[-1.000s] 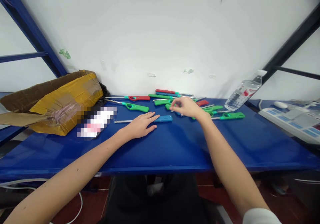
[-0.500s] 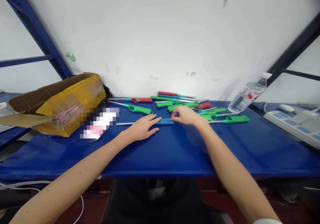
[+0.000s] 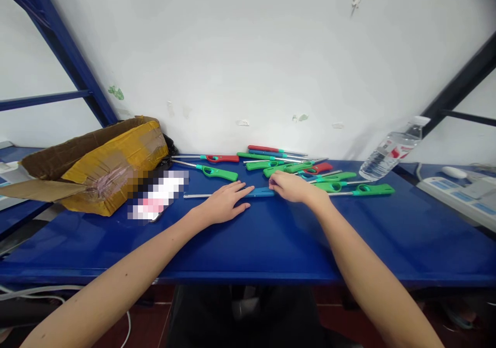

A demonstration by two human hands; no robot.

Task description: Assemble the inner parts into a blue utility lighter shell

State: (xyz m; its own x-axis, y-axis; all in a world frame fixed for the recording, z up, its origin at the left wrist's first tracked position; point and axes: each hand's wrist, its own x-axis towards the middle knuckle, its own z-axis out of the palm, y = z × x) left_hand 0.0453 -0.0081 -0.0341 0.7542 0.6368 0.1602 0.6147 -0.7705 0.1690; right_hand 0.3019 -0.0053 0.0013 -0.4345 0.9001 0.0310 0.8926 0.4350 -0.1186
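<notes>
A blue long-necked lighter [image 3: 262,192] lies flat across the desk, its metal tube pointing left. My left hand [image 3: 223,203] rests over the tube and the front of the handle, fingers stretched and slightly apart. At the handle's right end is my right hand [image 3: 290,186], thumb and fingers pinched together around something small, mostly hidden by the fingers. Behind the hands lie several more lighters: green ones [image 3: 220,174], a red one [image 3: 222,158], and a loose pile [image 3: 277,165] of green, red and blue handles. A green lighter [image 3: 374,189] sits to the right of my right hand.
An open cardboard box [image 3: 116,167] with yellow tape stands at the left, beside a blurred-out phone-like object [image 3: 158,195]. A water bottle [image 3: 391,151] leans at the back right. Farther right is a white device [image 3: 457,195]. The blue desk [image 3: 248,250] meets a white wall.
The view has shifted slightly, so everything sits a little lower and to the right. My right fingers now hide more of the small reddish thing. My left hand stays on the lighter.
</notes>
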